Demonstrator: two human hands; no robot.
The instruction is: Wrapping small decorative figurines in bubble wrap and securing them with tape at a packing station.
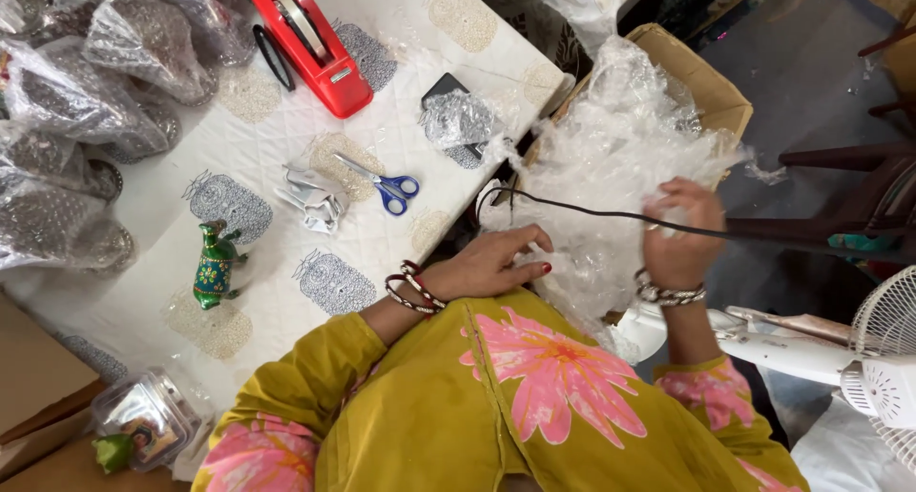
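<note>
Left hand (491, 263): flat, fingers spread loosely, palm down on near edge of the clear plastic wrap heap (611, 158); holds nothing that shows. Red and silver bangles at wrist.

Right hand (679, 227): fingers curled into the wrap, pinching a bunch of film at heap's right side. Beaded bracelet at wrist.

Clear plastic wrap heap: big crumpled mass, right of centre, spilling out of a brown cardboard box (711, 86) at table's right edge. Both hands touch it.

Black cable (572, 209): runs left to right across the heap, passing under right hand; far end goes off to the right, not traceable.

White quilted table cover (286, 263), printed w/ grey and beige motifs, carries:
- Scissors (384, 184), blue handles, shut, mid table, near left hand but apart.
- Crumpled silver wrapper (313, 198), just left of scissors.
- Red tape dispenser (310, 39), far side, w/ roll fitted.
- Black band (273, 58), touching dispenser's left side.
- Small film-wrapped item (456, 118) lying on a dark flat thing, far of left hand.
- Green painted animal figurine (216, 266), upright, left of centre.
- Plastic-wrapped dark metalwork pieces (86, 101), many, stacked at far left.
- Clear lidded jar (143, 418), near left corner, on its side; contents unclear.

White fan (883, 358): near right, off the table, partly in view.

Person's clothing: mustard-yellow w/ pink flower print (553, 377), fills near centre.
</note>
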